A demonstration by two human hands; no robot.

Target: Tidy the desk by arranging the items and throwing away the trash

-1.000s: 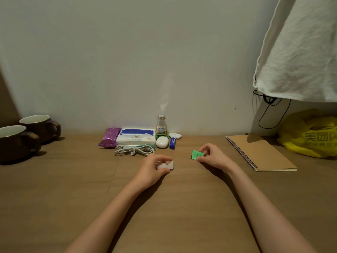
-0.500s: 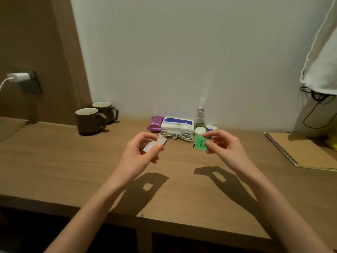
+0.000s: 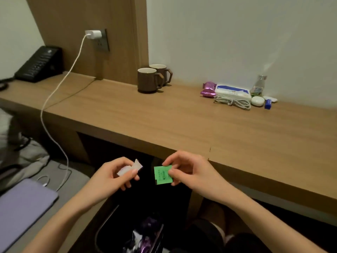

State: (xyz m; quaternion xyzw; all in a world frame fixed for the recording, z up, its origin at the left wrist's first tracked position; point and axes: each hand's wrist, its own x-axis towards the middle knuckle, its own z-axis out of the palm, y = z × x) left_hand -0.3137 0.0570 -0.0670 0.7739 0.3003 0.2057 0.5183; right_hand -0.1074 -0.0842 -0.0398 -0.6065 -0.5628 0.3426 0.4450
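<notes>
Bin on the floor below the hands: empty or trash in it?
Not empty. Purple and silvery wrappers lie inside the black bin; how full it is cannot be told.

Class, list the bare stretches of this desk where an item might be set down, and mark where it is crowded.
Free: the wood between the mugs and the purple packet; the front strip along the desk edge; a patch between the charger cable and the mugs. Crowded: the back right, where packet, tissue pack, coiled cable, bottle and white case cluster.
</notes>
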